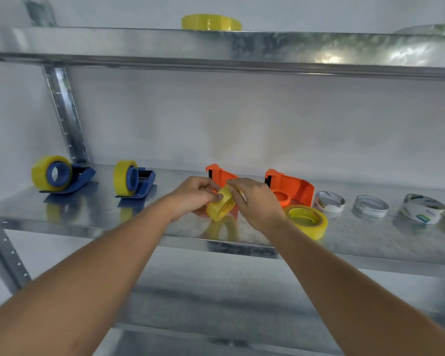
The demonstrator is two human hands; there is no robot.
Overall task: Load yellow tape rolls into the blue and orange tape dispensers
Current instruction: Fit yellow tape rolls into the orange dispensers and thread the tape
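Note:
A yellow tape roll (220,207) is held above the metal shelf (100,217) between my left hand (193,195) and my right hand (254,201), in front of an orange dispenser (220,174) that my hands partly hide. A second orange dispenser (293,187) stands to the right with its hub bare. Another yellow roll (307,220) lies flat in front of it. Two blue dispensers (59,177) (134,179) at the left each carry a yellow roll.
Three white empty tape cores (329,204) (370,206) (421,208) lie along the shelf's right side. A wide yellow roll (211,21) rests on the upper shelf (242,47). A perforated steel upright (64,111) runs at the left. A lower shelf sits below.

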